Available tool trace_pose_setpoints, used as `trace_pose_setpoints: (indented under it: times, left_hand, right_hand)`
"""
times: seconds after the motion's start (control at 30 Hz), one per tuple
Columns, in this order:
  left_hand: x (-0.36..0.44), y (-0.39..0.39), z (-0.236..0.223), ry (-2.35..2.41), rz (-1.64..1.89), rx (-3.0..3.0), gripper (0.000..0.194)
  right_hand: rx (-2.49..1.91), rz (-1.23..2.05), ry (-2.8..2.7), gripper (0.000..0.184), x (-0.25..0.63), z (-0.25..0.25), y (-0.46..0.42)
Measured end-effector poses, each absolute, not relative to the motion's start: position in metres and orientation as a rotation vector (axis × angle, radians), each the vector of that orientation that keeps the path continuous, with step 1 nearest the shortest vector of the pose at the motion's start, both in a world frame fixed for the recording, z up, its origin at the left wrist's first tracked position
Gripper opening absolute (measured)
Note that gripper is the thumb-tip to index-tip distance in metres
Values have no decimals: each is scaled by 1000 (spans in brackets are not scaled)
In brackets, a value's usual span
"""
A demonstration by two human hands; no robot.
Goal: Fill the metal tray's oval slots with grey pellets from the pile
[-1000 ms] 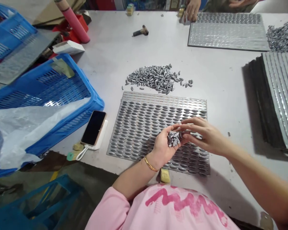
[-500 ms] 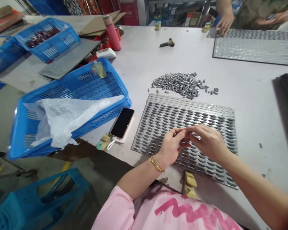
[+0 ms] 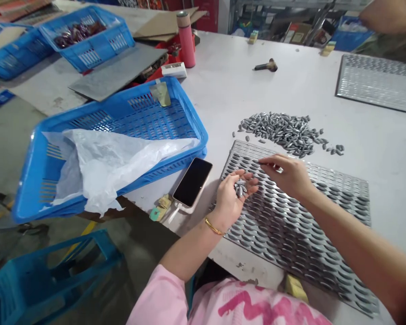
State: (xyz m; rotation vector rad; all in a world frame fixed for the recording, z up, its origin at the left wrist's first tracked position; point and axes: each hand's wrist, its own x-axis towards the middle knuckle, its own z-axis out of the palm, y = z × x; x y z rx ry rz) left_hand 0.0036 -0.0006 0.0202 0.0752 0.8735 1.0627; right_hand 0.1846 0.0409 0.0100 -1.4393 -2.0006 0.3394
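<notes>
My left hand point(image 3: 230, 197) is cupped palm up over the near left corner of a grey metal tray point(image 3: 325, 212) with rows of oval slots. It holds a small heap of grey oval metal pieces point(image 3: 240, 187). My right hand point(image 3: 284, 174) hovers over the tray's upper left part, with one small piece pinched between its fingertips. A loose pile of the same metal pieces point(image 3: 286, 131) lies on the table just beyond the tray.
A black phone point(image 3: 192, 183) lies left of the tray beside a blue basket point(image 3: 122, 122) holding white plastic. A pink bottle point(image 3: 186, 40), a small tool point(image 3: 265, 66), another slotted tray point(image 3: 379, 83) and more blue baskets point(image 3: 84, 36) stand farther off.
The camera has swung left. My right hand moved away from my left palm toward the tray's upper left, holding a piece. My left hand opened into a cup again.
</notes>
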Motion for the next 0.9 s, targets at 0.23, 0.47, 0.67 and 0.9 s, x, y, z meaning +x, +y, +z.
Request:
trace_pose_setpoints:
  times: [0.23,0.47,0.67,0.9]
  left_hand:
    - [-12,14,10,846,1116,53,23]
    - [-13,11,7,833,1081,25,18]
    - [-14,11,4,804,1087,45,15]
    - [-13,13,3,819,1087,38,22]
  right_hand:
    - [-1430,298,-2188,22,162,-32,124]
    - [-1407,226,-2303,24,160,-48,134]
    - [-1379,116,-2418,28,160,-44,136]
    - [-1226,136,-2656,31,170,-33,148]
